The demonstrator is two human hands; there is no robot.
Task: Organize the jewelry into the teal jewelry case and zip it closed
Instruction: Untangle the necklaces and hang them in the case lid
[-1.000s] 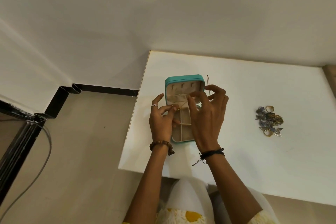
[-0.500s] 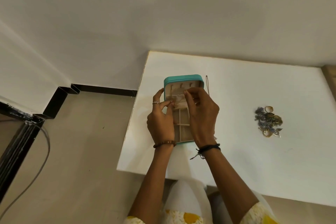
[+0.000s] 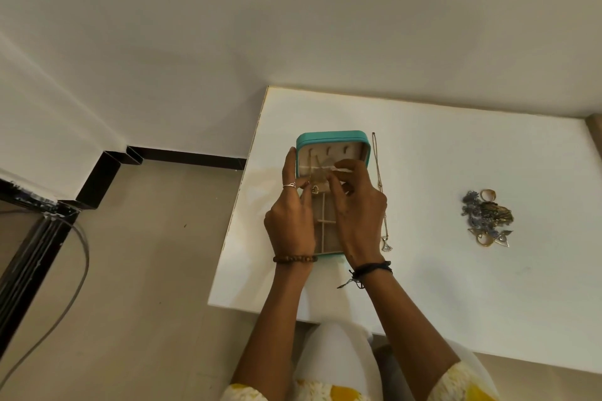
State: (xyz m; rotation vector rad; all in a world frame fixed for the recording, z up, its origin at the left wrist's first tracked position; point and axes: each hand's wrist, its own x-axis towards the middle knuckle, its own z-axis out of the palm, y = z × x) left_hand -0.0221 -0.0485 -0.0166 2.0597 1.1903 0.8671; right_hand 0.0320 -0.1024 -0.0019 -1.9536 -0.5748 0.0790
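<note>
The teal jewelry case point(image 3: 332, 137) lies open on the white table point(image 3: 439, 270), its beige lid with small hooks at the far end and beige compartments nearer me. Both hands work over the case's middle. My left hand point(image 3: 291, 218) pinches a thin chain with a small heart pendant point(image 3: 315, 189). My right hand point(image 3: 356, 202) pinches the same chain near the elastic band of the lid. Another thin necklace point(image 3: 379, 185) lies straight along the case's right side, its pendant nearest me. A pile of loose jewelry point(image 3: 487, 216) sits far to the right.
The table's left edge point(image 3: 241, 192) runs close beside the case, with bare floor beyond. The wall stands right behind the table. A grey cable point(image 3: 75, 277) curves over the floor at the left.
Both hands have moved away from me toward the lid end of the case, carrying the chain with them. The pendant now hangs near the lid's lower edge.
</note>
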